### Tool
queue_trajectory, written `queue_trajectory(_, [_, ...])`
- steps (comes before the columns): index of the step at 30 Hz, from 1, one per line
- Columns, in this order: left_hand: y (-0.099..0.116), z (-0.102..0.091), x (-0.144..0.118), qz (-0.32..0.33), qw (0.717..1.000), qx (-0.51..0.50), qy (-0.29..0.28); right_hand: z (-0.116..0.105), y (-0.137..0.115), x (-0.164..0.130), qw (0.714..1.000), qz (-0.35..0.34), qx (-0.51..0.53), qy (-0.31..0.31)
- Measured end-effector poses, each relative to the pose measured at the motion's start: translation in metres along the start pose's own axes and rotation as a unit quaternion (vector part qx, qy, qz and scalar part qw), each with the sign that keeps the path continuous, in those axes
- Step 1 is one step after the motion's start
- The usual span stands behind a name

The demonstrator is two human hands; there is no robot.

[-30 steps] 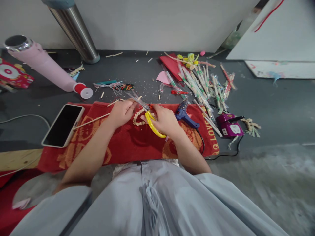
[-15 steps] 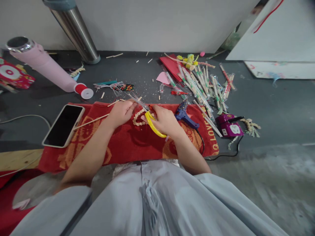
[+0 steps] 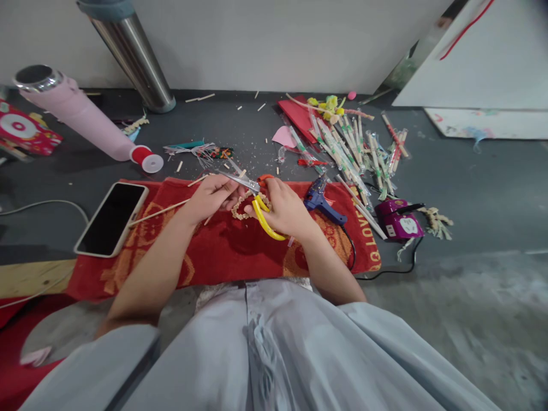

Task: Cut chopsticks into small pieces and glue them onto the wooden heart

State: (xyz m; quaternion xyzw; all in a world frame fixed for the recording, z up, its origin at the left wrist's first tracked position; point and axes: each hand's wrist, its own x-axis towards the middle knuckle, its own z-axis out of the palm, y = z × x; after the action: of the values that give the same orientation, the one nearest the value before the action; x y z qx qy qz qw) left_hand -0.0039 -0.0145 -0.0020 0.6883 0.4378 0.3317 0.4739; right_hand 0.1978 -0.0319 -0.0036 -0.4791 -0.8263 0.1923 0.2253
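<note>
My right hand [image 3: 286,208] grips yellow-handled scissors [image 3: 257,202], their metal blades pointing left toward my left hand [image 3: 212,197]. My left hand pinches a thin wooden stick that the blades meet. Between the two hands a small ring made of short stick pieces [image 3: 242,206] lies on a red and orange towel [image 3: 222,251]. A long bare stick [image 3: 160,211] lies on the towel left of my left hand.
A phone [image 3: 112,218] rests on the towel's left end. A blue glue gun [image 3: 323,201] and a purple socket [image 3: 398,220] lie to the right. Wrapped chopsticks [image 3: 351,148] are heaped beyond. A pink bottle [image 3: 81,117] and a metal pole [image 3: 135,57] stand at the far left.
The scissors' blades have swung lower and more to the left, toward my left hand's fingers. My left hand has shifted slightly down.
</note>
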Motion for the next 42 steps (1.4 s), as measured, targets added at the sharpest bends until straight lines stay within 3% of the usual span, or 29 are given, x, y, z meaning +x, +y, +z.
queue_trajectory(6, [0.009,-0.002,-0.002,-0.051,0.995,-0.074,-0.049,-0.001,-0.001,-0.001,1.0,-0.006,0.01,-0.006])
queue_trajectory(13, [0.008,-0.003,-0.002,-0.047,0.997,-0.049,-0.038,-0.002,-0.002,0.0,0.999,0.014,-0.007,-0.032])
queue_trajectory(18, [0.008,-0.003,-0.001,-0.05,0.998,-0.034,-0.007,-0.004,-0.008,0.001,0.995,0.072,-0.054,-0.054])
queue_trajectory(20, [0.006,-0.001,0.001,-0.046,0.999,-0.001,-0.008,-0.005,-0.011,0.001,0.991,0.093,-0.068,-0.063])
queue_trajectory(23, [0.001,0.002,0.004,-0.001,0.991,0.134,0.022,-0.006,-0.012,0.002,0.986,0.123,-0.079,-0.079])
queue_trajectory(27, [-0.007,0.01,0.004,0.051,0.932,0.334,0.129,-0.005,-0.011,0.004,0.984,0.149,-0.074,-0.059])
queue_trajectory(30, [-0.012,0.014,0.001,0.061,0.895,0.414,0.155,-0.004,-0.01,0.004,0.984,0.16,-0.062,-0.043])
queue_trajectory(35, [-0.018,0.011,0.001,0.071,0.877,0.457,0.132,-0.006,-0.011,0.004,0.986,0.152,-0.043,-0.048])
queue_trajectory(42, [-0.017,0.005,0.001,0.084,0.897,0.421,0.104,-0.003,-0.005,0.002,0.993,0.113,-0.032,-0.019])
